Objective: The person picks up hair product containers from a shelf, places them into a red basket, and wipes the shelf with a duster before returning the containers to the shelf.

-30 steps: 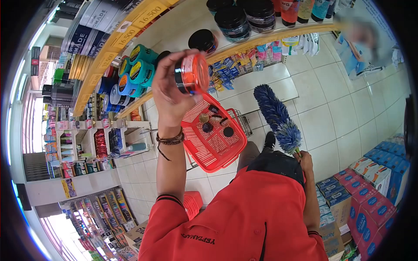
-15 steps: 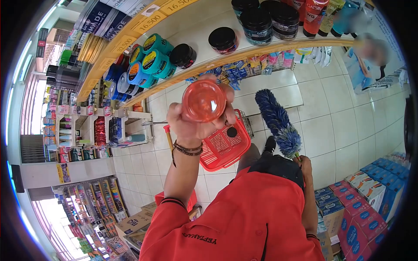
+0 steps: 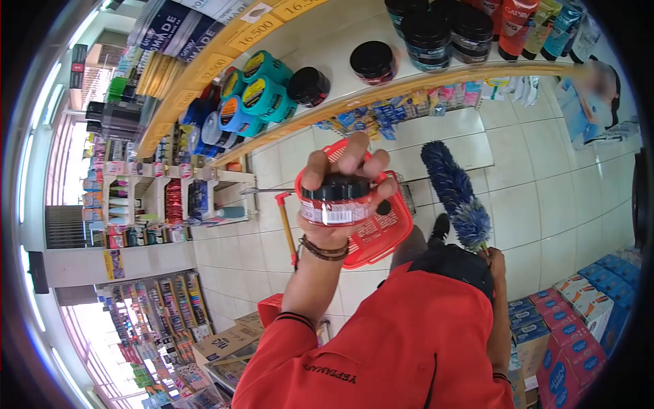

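A small red jar (image 3: 338,202) with a black lid is in my left hand (image 3: 332,228), its barcode label facing me and the fingers wrapped round it. Low on the right, my right hand (image 3: 495,262) grips the handle end of a blue fluffy duster (image 3: 456,194), whose head points up toward the shelf. Beyond the held jar, a black-lidded jar (image 3: 372,63) and another dark jar (image 3: 308,86) stand apart on the shelf (image 3: 327,41).
A red basket (image 3: 381,245) lies behind my left hand. Turquoise jars (image 3: 267,99), dark jars (image 3: 426,41) and gel tubes (image 3: 516,27) line the shelf. Stacked boxes (image 3: 565,327) stand at the lower right, a cardboard box (image 3: 228,343) at the lower left.
My left hand has turned the jar from its bottom facing me to its side, with the black lid up, and sits slightly lower. The whole view has shifted a little.
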Demonstrator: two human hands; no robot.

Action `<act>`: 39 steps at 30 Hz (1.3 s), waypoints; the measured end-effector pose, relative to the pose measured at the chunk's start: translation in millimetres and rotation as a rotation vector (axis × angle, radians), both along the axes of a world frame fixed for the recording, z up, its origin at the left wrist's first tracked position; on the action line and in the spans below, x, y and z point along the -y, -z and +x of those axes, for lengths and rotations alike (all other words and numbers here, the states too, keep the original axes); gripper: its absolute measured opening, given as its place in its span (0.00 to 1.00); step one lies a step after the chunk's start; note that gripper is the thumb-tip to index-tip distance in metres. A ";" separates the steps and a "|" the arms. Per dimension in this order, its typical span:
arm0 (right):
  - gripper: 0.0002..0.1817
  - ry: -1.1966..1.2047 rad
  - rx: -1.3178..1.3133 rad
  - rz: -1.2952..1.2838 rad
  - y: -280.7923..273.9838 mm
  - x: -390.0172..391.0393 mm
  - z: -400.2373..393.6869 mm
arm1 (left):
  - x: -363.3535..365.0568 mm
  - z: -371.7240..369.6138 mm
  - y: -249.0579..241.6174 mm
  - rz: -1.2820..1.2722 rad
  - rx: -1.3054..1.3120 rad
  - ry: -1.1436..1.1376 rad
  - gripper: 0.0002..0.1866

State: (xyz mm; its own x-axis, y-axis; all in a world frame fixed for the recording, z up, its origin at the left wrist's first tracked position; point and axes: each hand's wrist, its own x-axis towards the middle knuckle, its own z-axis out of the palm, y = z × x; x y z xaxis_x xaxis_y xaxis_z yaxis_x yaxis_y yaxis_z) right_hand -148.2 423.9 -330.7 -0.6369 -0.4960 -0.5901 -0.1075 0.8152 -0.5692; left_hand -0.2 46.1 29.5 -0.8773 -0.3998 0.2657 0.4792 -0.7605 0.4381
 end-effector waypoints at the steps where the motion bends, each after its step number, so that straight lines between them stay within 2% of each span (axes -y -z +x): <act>1: 0.28 0.007 0.009 -0.004 -2.5 -0.2 -0.6 | 2.9 -0.7 2.5 -0.014 0.013 -0.001 0.03; 3: 0.28 0.014 0.028 -0.015 -6.1 2.2 0.5 | 10.0 -2.0 12.4 0.053 -0.192 0.135 0.05; 7: 0.28 0.000 0.037 0.048 -8.8 6.0 -2.7 | 12.8 -3.1 14.3 0.073 -0.236 0.164 0.04; 19: 0.29 0.005 -0.032 0.028 4.3 6.8 -2.7 | 16.3 -3.8 16.8 0.045 -0.133 0.099 0.05; 21: 0.28 0.002 0.038 0.092 1.4 7.5 -4.0 | 15.7 -4.5 17.4 0.037 -0.120 0.085 0.05; 29: 0.29 0.033 0.035 0.080 -2.2 8.0 -0.9 | 19.4 -4.5 21.3 -0.007 -0.071 0.032 0.03; 30: 0.29 0.037 0.034 0.075 -5.5 9.1 0.2 | 21.3 -3.6 16.3 -0.306 0.147 -0.140 0.04; 31: 0.29 0.040 0.033 0.071 -9.0 9.8 1.0 | 23.3 -2.6 13.3 -0.605 0.366 -0.312 0.10; 32: 0.30 0.030 0.036 0.067 -12.6 10.3 0.6 | 33.8 -1.8 24.3 -1.122 0.480 -0.483 0.23; 33: 0.30 0.031 0.034 0.073 -12.0 9.1 0.7 | 30.5 -5.5 24.6 -1.116 0.478 -0.481 0.23; 35: 0.30 0.049 0.029 0.044 -9.6 9.3 2.7 | 19.5 -12.9 24.7 -1.575 0.810 -0.723 0.29; 39: 0.30 0.033 0.028 0.044 -14.6 10.9 3.1 | 13.5 -12.7 35.8 -1.648 0.942 -0.736 0.27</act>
State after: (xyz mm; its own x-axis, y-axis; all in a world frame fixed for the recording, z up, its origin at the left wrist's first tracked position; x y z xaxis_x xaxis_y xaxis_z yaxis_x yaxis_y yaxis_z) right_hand -145.2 413.1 -316.1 -0.6351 -0.4484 -0.6290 -0.0648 0.8423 -0.5351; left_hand -13.0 32.6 -6.4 -0.7493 -0.5762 0.3265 -0.2936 0.7309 0.6161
